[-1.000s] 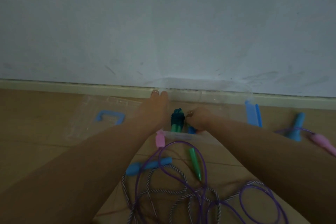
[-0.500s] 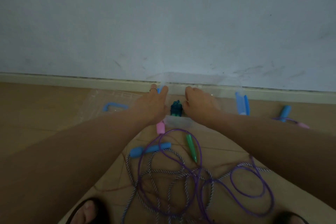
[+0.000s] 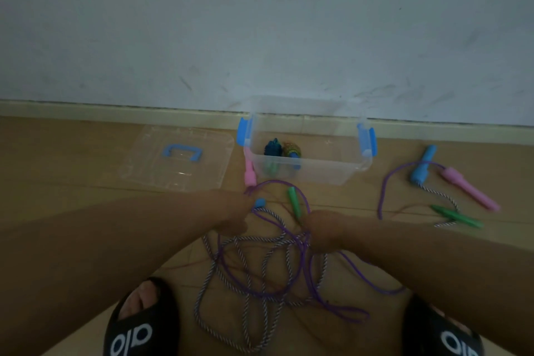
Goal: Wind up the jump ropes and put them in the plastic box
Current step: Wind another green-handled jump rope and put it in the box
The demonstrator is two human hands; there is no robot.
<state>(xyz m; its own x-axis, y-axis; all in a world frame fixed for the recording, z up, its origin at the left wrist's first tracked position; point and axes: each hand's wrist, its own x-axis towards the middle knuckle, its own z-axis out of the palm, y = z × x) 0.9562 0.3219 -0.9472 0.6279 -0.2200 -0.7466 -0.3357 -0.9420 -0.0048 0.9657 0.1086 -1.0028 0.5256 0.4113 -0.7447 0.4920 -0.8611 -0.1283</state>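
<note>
Against the baseboard, the clear plastic box (image 3: 307, 166) stands open on the wooden floor (image 3: 57, 170), two wound ropes (image 3: 281, 149) already inside. Its lid (image 3: 177, 159) lies flat just to the left. Between the box and the black slides (image 3: 141, 326), a tangle of purple and striped jump ropes (image 3: 260, 269) sprawls loose, a pink handle (image 3: 250, 175) touching the box's near-left corner. More handles (image 3: 453, 185) lie well to the right. The left hand (image 3: 231, 218) curls down at a blue handle (image 3: 260, 202); whether it grips is unclear. The right hand (image 3: 323, 228) is curled beside a green handle (image 3: 294, 202), its grip likewise hidden.
</note>
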